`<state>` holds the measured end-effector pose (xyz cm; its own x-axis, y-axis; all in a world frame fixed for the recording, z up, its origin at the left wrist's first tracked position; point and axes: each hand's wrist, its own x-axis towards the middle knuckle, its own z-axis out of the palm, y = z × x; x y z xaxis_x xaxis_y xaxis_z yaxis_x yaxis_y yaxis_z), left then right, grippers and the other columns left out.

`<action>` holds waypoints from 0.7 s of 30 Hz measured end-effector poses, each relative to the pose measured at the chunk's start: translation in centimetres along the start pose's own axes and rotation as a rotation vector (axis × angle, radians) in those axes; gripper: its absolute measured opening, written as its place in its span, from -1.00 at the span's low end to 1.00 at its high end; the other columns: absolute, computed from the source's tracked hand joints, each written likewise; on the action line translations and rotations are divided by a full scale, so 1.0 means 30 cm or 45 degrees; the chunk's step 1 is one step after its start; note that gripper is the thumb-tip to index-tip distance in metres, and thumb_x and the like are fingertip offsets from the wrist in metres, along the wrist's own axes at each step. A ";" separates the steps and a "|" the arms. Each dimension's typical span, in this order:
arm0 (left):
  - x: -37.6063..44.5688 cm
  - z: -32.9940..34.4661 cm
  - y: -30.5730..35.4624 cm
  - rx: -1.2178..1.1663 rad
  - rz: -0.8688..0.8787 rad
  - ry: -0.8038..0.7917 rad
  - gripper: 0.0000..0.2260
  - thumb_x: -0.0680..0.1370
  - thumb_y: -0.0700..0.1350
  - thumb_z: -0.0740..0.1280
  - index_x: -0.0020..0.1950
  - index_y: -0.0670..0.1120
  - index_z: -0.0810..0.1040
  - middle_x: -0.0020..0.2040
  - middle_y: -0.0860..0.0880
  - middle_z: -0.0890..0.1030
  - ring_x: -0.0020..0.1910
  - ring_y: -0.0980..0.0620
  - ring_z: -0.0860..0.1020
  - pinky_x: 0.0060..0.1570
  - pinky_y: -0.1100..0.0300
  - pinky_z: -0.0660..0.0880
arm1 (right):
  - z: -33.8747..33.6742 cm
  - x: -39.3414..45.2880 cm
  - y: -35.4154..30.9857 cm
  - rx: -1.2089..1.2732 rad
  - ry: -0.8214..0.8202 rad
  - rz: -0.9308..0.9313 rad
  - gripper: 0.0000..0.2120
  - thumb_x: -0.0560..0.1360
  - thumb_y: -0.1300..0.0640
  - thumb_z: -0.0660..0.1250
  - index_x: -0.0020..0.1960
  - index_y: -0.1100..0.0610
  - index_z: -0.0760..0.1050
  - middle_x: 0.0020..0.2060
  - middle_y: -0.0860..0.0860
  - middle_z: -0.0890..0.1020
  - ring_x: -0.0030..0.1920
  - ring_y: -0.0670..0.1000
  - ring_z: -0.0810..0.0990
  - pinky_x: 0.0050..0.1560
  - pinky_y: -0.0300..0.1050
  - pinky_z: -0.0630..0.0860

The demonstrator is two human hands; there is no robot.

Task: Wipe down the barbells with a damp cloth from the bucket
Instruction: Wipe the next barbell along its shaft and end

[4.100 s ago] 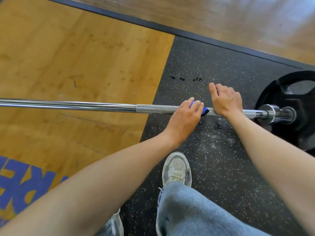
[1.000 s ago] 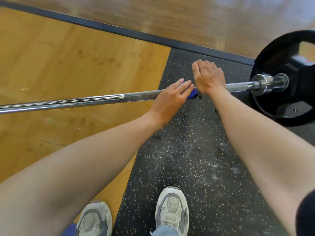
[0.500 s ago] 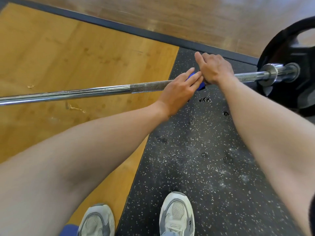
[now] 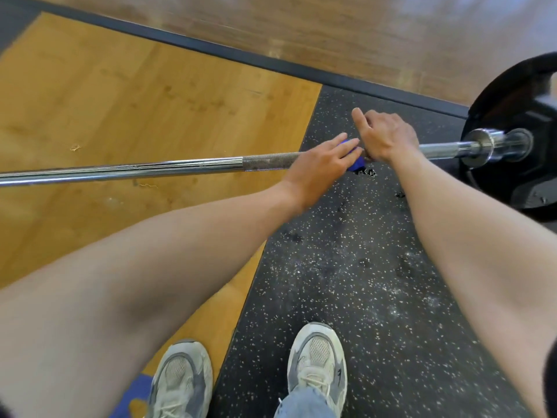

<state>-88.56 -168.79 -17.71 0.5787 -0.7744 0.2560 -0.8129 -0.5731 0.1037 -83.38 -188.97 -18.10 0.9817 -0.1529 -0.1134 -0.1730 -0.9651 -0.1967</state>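
Note:
A steel barbell (image 4: 156, 168) runs across the view from the left edge to a black weight plate (image 4: 524, 116) at the right. My left hand (image 4: 322, 167) wraps a small blue cloth (image 4: 355, 165) around the knurled part of the bar; only a bit of the cloth shows past my fingers. Right beside it, my right hand (image 4: 387, 135) grips the bar, with its thumb sticking up. The two hands almost touch. No bucket is in view.
The bar hangs over a yellow wooden platform (image 4: 126, 110) on the left and black speckled rubber matting (image 4: 361, 282) on the right. Dark wet spots (image 4: 366, 173) lie on the mat under the cloth. My two shoes (image 4: 316, 360) stand near the bottom edge.
Both hands stay on the same stretch of bar, the left still holding the cloth against it. The view has shifted slightly; the right thumb now lifts off the bar.

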 end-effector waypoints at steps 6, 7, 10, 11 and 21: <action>-0.092 0.015 0.043 -0.066 -0.100 0.035 -0.40 0.47 -0.50 0.37 0.51 -0.24 0.43 0.50 -0.21 0.44 0.47 -0.24 0.43 0.42 0.02 0.38 | 0.013 -0.100 0.015 -0.074 0.008 0.026 -0.43 0.69 -0.20 -0.23 0.10 0.11 0.45 0.13 0.22 0.60 0.16 0.28 0.52 0.15 0.23 0.37; -0.144 0.022 0.016 -0.049 -0.113 0.089 -0.40 0.44 -0.51 0.40 0.47 -0.24 0.48 0.46 -0.22 0.49 0.42 -0.25 0.49 0.36 0.00 0.45 | 0.018 -0.121 0.018 -0.082 0.018 0.020 -0.46 0.69 -0.19 -0.23 0.06 0.09 0.43 0.10 0.22 0.60 0.14 0.27 0.52 0.14 0.23 0.36; -0.246 0.025 0.009 0.001 -0.155 0.161 -0.40 0.38 -0.50 0.48 0.40 -0.23 0.55 0.40 -0.19 0.55 0.35 -0.23 0.55 0.28 0.00 0.50 | 0.031 -0.189 0.022 -0.108 0.050 -0.012 -0.48 0.68 -0.20 -0.23 -0.01 0.07 0.39 0.01 0.19 0.60 0.06 0.25 0.53 0.09 0.22 0.37; -0.242 0.017 0.039 0.003 -0.141 0.175 -0.42 0.38 -0.49 0.48 0.38 -0.23 0.56 0.38 -0.18 0.57 0.35 -0.22 0.55 0.29 0.03 0.49 | 0.036 -0.208 0.023 -0.123 0.062 0.006 -0.44 0.67 -0.23 -0.23 0.01 0.08 0.42 0.01 0.19 0.60 0.07 0.25 0.53 0.08 0.21 0.36; -0.416 -0.035 0.134 -0.097 -0.174 0.144 -0.40 0.37 -0.50 0.48 0.40 -0.23 0.55 0.37 -0.18 0.57 0.34 -0.21 0.56 0.31 0.04 0.47 | 0.078 -0.435 0.036 -0.173 0.049 0.067 -0.45 0.63 -0.24 -0.26 -0.02 0.03 0.41 0.00 0.15 0.62 0.02 0.21 0.54 -0.02 0.12 0.26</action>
<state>-99.12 -161.16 -19.47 0.6762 -0.6534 0.3404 -0.7326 -0.6455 0.2161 -96.56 -187.51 -19.11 0.9743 -0.2097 -0.0819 -0.2147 -0.9750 -0.0577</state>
